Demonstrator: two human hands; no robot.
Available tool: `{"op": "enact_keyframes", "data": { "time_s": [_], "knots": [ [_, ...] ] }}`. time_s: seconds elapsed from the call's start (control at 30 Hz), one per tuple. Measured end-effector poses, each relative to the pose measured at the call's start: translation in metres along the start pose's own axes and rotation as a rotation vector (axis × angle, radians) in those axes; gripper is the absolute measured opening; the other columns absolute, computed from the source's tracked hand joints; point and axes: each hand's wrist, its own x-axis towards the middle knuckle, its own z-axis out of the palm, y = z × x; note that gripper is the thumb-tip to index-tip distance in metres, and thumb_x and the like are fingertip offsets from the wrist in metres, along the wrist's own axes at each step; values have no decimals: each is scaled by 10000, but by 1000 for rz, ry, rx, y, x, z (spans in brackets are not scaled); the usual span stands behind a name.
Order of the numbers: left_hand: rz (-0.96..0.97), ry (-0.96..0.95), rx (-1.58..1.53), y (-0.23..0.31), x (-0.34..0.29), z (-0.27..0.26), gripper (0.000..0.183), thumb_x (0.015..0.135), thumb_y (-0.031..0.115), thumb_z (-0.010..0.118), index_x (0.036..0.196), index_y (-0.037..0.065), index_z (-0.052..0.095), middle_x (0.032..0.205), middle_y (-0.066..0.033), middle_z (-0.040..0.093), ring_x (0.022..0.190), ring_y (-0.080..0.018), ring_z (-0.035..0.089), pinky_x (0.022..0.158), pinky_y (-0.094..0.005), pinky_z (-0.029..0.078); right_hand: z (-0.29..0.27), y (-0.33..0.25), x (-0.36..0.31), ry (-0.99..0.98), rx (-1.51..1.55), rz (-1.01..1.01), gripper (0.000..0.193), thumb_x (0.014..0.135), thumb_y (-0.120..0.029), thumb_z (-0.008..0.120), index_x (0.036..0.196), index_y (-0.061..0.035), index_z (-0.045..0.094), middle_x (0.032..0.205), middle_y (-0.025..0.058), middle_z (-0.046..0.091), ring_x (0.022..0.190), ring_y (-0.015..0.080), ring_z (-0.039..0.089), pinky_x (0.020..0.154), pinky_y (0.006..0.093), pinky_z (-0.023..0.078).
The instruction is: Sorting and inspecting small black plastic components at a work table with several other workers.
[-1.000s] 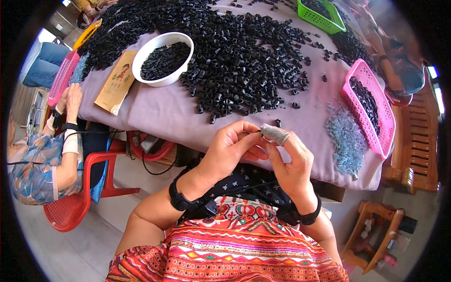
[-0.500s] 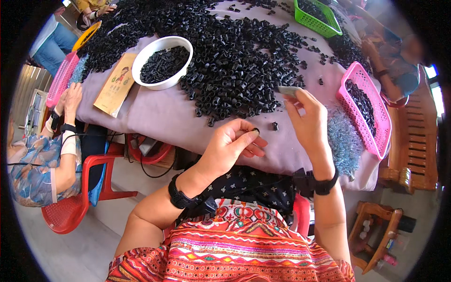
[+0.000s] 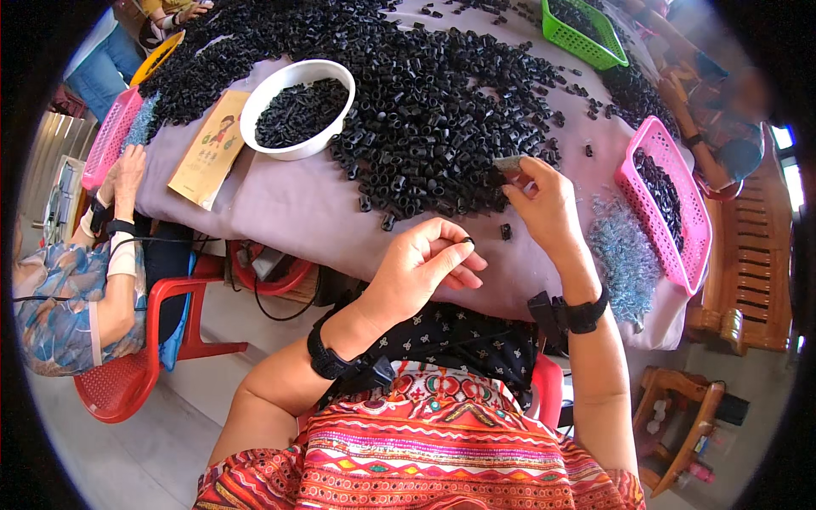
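My left hand is closed, pinching a small black plastic piece between thumb and fingertips, just over the table's near edge. To the right, my right hand is raised beside the heap, its fingers closed on a thin, flat grey piece whose kind I cannot make out. Ahead of both hands spreads a large heap of short, hollow black plastic parts. One loose black part lies on the cloth between my hands.
A white bowl of narrow black pieces stands beside a yellow printed packet. Pink baskets, a green basket and tangled bluish strands border the heap. Co-workers sit at both sides; a red chair stands left.
My right hand has tilted and shifted left with the grey piece, its fingers now more bent over the heap's edge. My left hand stays nearly in place, still pinching the black piece.
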Motion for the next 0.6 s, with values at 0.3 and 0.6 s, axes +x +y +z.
{"op": "enact_keyframes", "data": {
  "time_s": [0.3, 0.6],
  "knots": [
    [-15, 6, 47, 1, 0, 1, 124, 1029, 146, 535, 1068, 29, 545, 988, -149, 711, 811, -189, 723, 719, -270, 583, 8, 6, 6, 12, 30, -81, 238, 778, -20, 681, 1012, 5, 643, 846, 143, 635, 741, 254, 637, 696, 349, 511],
    [-13, 0, 9, 1, 1, 1, 135, 1020, 127, 552, 1075, 5, 546, 969, -132, 703, 793, -185, 715, 711, -273, 579, -17, 14, -21, -97, 735, 233, 238, 861, 30, 671, 1099, 26, 675, 910, 45, 689, 808, 93, 645, 718, 230, 527]
  ]
}}
